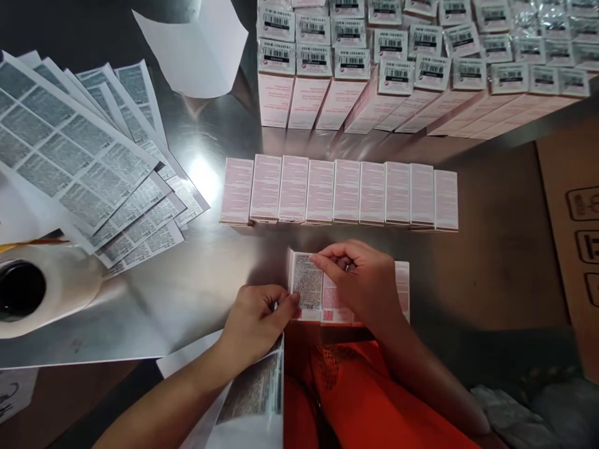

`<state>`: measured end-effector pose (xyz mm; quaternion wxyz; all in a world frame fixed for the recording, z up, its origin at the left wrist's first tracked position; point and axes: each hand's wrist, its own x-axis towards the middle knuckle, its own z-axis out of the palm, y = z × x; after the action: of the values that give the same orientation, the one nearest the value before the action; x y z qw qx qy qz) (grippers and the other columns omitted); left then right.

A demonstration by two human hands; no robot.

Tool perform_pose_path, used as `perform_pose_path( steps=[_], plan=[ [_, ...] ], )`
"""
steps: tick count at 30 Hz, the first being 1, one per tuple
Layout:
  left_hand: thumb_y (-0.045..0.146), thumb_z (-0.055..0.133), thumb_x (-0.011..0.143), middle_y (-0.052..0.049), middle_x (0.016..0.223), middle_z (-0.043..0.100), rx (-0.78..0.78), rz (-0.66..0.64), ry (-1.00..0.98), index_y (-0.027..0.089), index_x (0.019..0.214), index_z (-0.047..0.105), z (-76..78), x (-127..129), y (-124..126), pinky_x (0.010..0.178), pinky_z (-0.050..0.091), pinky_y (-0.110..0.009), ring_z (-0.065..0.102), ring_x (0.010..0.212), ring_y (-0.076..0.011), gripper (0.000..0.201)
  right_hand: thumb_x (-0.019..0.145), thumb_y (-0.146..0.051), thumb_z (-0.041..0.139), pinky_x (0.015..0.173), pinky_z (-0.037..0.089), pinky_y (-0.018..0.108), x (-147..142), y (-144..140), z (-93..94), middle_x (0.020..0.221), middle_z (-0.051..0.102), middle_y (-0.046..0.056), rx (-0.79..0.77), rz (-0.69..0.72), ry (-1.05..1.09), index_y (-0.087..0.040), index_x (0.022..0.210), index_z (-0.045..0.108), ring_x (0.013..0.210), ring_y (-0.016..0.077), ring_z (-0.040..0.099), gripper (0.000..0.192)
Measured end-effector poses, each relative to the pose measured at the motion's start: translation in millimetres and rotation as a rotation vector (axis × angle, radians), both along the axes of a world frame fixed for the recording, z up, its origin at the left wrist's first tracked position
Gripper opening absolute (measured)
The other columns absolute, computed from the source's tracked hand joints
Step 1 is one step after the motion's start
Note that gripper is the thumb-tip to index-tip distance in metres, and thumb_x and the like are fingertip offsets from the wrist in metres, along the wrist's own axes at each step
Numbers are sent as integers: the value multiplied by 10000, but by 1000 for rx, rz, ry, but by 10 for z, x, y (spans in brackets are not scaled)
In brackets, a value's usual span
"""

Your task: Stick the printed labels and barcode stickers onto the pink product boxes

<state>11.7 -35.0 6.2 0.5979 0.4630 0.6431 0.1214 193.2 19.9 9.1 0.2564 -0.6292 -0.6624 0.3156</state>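
Note:
Several pink-and-white cartons (402, 284) lie flat side by side at the near edge of the steel table (210, 274). A printed text label (307, 280) sits on the leftmost carton. My right hand (362, 280) pinches the label's top right corner with thumb and forefinger. My left hand (255, 318) presses its fingertips on the label's lower left edge and the carton's end. A label sheet (255, 390) lies under my left wrist.
A row of pink cartons (339, 192) lies flat mid-table. Upright barcoded cartons (397, 75) fill the back right. Fanned label sheets (79, 149) and a tape roll (28, 290) sit left. Backing paper (196, 43) lies at the back. A cardboard box (575, 231) stands right.

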Motion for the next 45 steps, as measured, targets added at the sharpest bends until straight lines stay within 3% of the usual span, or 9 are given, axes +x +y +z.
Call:
perform_pose_path(
  steps=[30, 33, 37, 40, 45],
  plan=[
    [416, 515, 841, 47, 478, 363, -8, 21, 13, 168, 523, 561, 4, 32, 23, 469, 209, -239, 287, 487, -87, 406, 833, -304, 747, 620, 436, 284, -29, -12, -1, 663, 647, -17, 28, 15, -57, -218, 717, 690, 594, 134, 565, 155],
    [421, 530, 831, 46, 470, 374, -12, 40, 7, 172, 518, 559, 7, 42, 16, 465, 209, -240, 292, 481, -88, 401, 795, -260, 767, 613, 445, 272, -9, -13, -10, 686, 596, -33, 33, -26, -17, -215, 832, 670, 580, 120, 532, 113],
    [443, 528, 829, 43, 472, 401, -8, 55, -1, 177, 508, 542, 10, 47, 5, 468, 222, -238, 309, 484, -89, 417, 800, -215, 724, 594, 459, 256, 36, -25, -32, 733, 552, -50, -15, -60, 73, -224, 994, 610, 558, 103, 511, 225],
    [461, 537, 820, 41, 474, 420, -9, 63, 8, 176, 517, 566, 9, 50, 4, 471, 233, -237, 324, 484, -92, 417, 838, -257, 701, 599, 468, 258, 57, -55, -34, 768, 553, -33, 12, -10, 52, -220, 1006, 600, 579, 106, 518, 200],
    [482, 568, 793, 40, 464, 442, -31, 105, 24, 185, 490, 533, 5, 60, -2, 477, 251, -241, 336, 480, -96, 425, 811, -267, 772, 673, 506, 302, 103, -136, 38, 927, 570, 26, 46, 170, -8, -201, 1124, 571, 704, 150, 564, 377]
  ],
)
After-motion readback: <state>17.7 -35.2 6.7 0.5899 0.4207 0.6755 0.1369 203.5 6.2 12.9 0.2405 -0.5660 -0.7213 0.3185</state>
